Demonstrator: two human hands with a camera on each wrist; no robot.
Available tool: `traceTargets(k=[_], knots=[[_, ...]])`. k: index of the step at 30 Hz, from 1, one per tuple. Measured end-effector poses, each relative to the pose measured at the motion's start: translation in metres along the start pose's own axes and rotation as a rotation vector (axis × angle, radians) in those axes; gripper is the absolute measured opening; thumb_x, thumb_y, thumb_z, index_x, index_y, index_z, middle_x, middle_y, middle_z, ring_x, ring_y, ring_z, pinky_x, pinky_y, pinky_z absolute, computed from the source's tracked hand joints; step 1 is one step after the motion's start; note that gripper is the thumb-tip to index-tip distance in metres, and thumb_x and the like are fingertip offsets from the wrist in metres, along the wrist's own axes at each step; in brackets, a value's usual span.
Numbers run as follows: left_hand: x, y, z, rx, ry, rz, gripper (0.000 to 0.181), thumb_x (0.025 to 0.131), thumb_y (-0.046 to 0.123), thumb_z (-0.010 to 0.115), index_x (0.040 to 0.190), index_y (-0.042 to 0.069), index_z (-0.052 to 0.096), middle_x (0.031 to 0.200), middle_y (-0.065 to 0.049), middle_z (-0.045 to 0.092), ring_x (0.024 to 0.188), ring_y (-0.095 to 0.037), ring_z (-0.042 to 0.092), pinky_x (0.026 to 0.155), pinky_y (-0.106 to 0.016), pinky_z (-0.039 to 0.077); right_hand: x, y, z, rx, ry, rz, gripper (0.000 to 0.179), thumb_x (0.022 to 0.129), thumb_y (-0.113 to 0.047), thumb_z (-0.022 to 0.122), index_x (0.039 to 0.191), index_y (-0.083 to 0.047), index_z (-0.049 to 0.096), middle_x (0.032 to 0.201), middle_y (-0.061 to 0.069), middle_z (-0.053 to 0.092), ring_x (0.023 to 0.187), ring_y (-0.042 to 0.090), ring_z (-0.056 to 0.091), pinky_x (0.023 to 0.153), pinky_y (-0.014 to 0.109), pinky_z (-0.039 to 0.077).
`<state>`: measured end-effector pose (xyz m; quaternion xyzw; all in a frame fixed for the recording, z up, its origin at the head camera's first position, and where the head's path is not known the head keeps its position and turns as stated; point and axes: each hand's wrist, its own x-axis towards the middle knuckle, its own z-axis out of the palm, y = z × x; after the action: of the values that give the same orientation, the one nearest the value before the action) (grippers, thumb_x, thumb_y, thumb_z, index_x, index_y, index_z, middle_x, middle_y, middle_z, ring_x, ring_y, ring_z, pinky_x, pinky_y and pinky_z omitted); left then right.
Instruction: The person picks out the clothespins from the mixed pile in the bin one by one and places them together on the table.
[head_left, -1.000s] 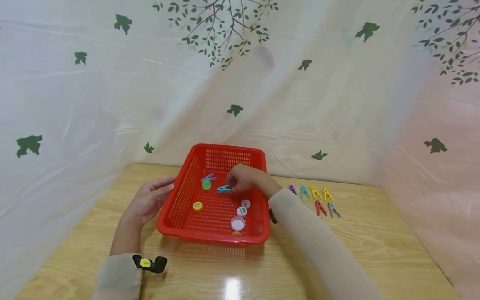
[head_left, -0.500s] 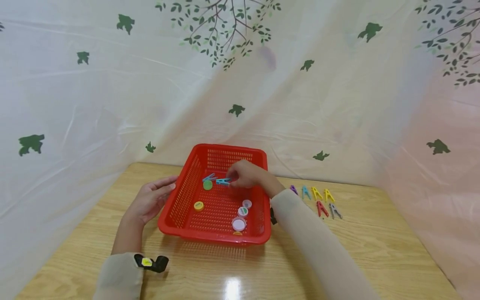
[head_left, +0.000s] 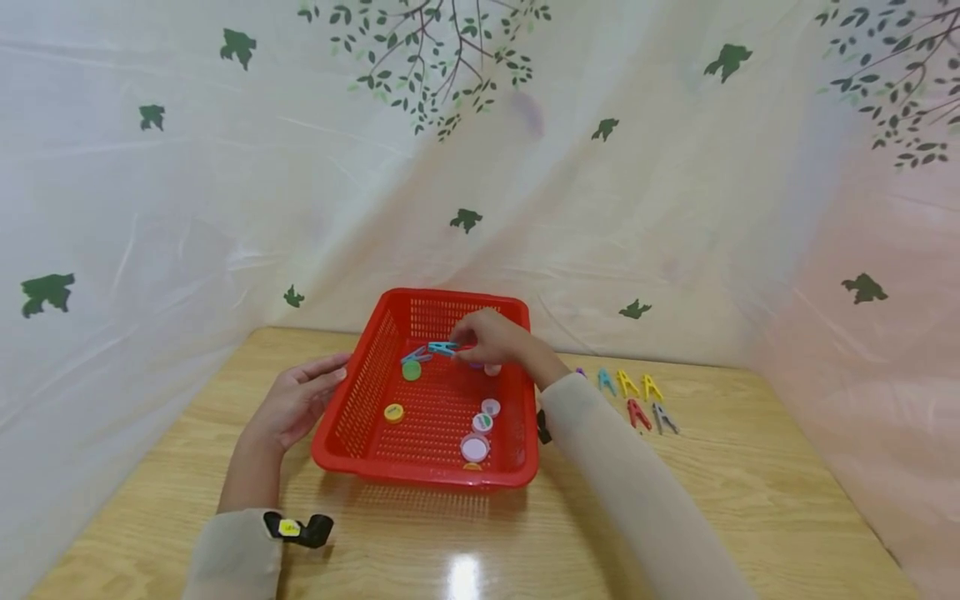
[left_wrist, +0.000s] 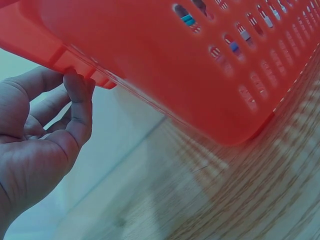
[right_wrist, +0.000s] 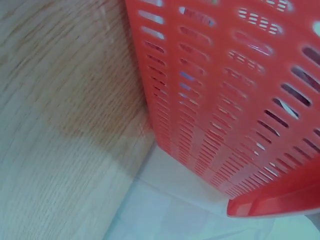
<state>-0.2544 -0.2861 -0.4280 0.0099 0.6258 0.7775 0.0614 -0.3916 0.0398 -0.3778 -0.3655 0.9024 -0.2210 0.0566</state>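
Observation:
A red plastic basket (head_left: 375,468) with slotted walls stands on the table. My left hand (head_left: 303,396) pinches its left rim between thumb and fingers, as the left wrist view (left_wrist: 77,82) shows. Inside the basket, my right hand (head_left: 491,337) pinches a light blue clothespin (head_left: 442,348) above the floor near the far end. Another blue clothespin (head_left: 417,356) lies just left of it, beside a green bottle cap (head_left: 411,371). A pinkish cap (head_left: 492,369) shows under the right hand. In the right wrist view, the basket's wall (right_wrist: 210,90) hides that hand.
A yellow cap (head_left: 393,413) and several pale caps (head_left: 474,448) lie on the basket floor. Right of the basket, on the wooden table (head_left: 750,483), several clothespins lie in two rows, among them a red one (head_left: 639,414) and a grey one (head_left: 664,418). A patterned curtain (head_left: 360,200) hangs behind.
My right hand has moved toward the basket's far end, carrying the blue clothespin with it. A pinkish cap has come into view beneath it. My left hand has stayed at the rim.

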Motion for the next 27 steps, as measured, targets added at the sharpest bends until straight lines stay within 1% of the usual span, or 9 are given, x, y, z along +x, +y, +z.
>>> traceTargets(k=[4,8,12,15,21,27], knots=[[-0.001,0.001,0.001,0.001,0.002,-0.003,0.051,0.100,0.021,0.069,0.147,0.006,0.055,0.128,0.001,0.070,0.110,-0.016,0.069,0.093,-0.032,0.057,-0.003,0.001,-0.005,-0.022,0.005,-0.003,0.036,0.087,-0.033,0.084,0.119,-0.019,0.075,0.112,-0.003,0.072,0.092,0.010,0.064,0.086,0.025,0.058],[-0.001,0.002,0.002,0.004,0.001,0.003,0.051,0.100,0.021,0.069,0.147,0.006,0.055,0.126,0.002,0.070,0.109,-0.015,0.069,0.093,-0.032,0.057,-0.006,0.002,-0.009,-0.030,0.015,-0.013,0.035,0.086,-0.031,0.084,0.118,-0.019,0.075,0.110,-0.005,0.071,0.092,0.010,0.065,0.085,0.025,0.059],[-0.001,0.002,0.002,0.004,-0.003,0.010,0.052,0.100,0.021,0.069,0.147,0.005,0.055,0.124,0.003,0.071,0.108,-0.015,0.070,0.093,-0.031,0.058,-0.010,0.004,-0.014,-0.060,0.019,-0.028,0.031,0.088,-0.027,0.083,0.116,-0.017,0.076,0.108,-0.005,0.071,0.094,0.013,0.064,0.087,0.028,0.058],[-0.001,0.002,0.002,-0.003,-0.007,0.011,0.050,0.100,0.021,0.069,0.146,0.005,0.056,0.124,0.003,0.072,0.108,-0.015,0.070,0.092,-0.031,0.058,-0.015,0.005,-0.019,-0.100,0.029,-0.035,0.031,0.088,-0.029,0.082,0.116,-0.017,0.076,0.108,-0.006,0.071,0.095,0.012,0.064,0.088,0.029,0.058],[-0.002,0.001,0.000,-0.007,-0.008,0.006,0.049,0.100,0.019,0.068,0.146,0.005,0.056,0.123,0.004,0.072,0.107,-0.014,0.069,0.092,-0.030,0.058,-0.024,0.006,-0.031,-0.133,0.039,-0.064,0.031,0.090,-0.029,0.080,0.117,-0.013,0.076,0.108,-0.002,0.073,0.095,0.012,0.065,0.089,0.031,0.058],[-0.002,-0.001,0.001,-0.007,-0.011,0.000,0.050,0.100,0.020,0.069,0.146,0.006,0.056,0.123,0.004,0.072,0.106,-0.014,0.069,0.092,-0.031,0.058,-0.037,0.011,-0.039,-0.124,0.049,-0.030,0.034,0.089,-0.026,0.081,0.118,-0.011,0.075,0.111,0.001,0.073,0.100,0.019,0.068,0.090,0.032,0.059]])
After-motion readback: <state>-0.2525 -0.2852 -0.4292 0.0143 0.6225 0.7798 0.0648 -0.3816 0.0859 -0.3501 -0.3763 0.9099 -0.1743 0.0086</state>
